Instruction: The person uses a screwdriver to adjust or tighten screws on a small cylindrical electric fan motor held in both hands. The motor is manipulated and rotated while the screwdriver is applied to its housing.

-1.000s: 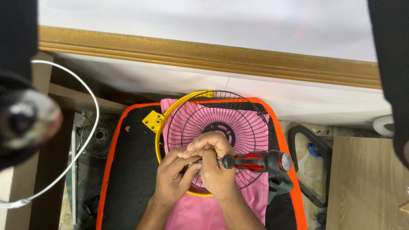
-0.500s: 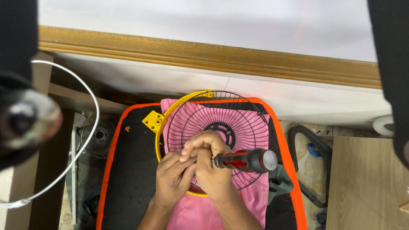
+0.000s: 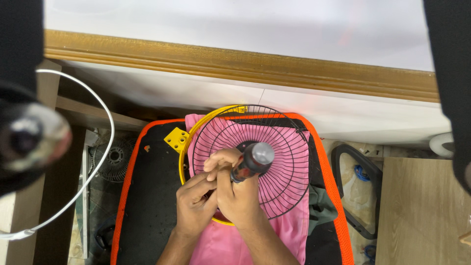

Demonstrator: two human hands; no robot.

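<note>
A round black wire fan guard (image 3: 279, 162) with a yellow rim (image 3: 189, 142) lies on a pink cloth (image 3: 294, 235) over a black seat with an orange edge (image 3: 147, 196). My right hand (image 3: 240, 196) grips a screwdriver with a red and black handle (image 3: 250, 164), which stands nearly upright, its butt end toward the camera, over the guard's lower left rim. My left hand (image 3: 194, 208) presses against the right hand at the rim, fingers curled on the guard's edge. The screwdriver tip is hidden behind my fingers.
A yellow bracket (image 3: 175, 139) sticks out at the rim's upper left. A white wall with a wooden rail (image 3: 245, 68) runs behind. A second grey fan guard (image 3: 115, 157) lies on the floor at left, a white cable (image 3: 98, 162) arcs nearby, a wooden board (image 3: 422, 211) at right.
The screwdriver has swung from lying sideways to the right up to nearly vertical, handle end toward the camera. Both hands stay together at the guard's lower left rim.
</note>
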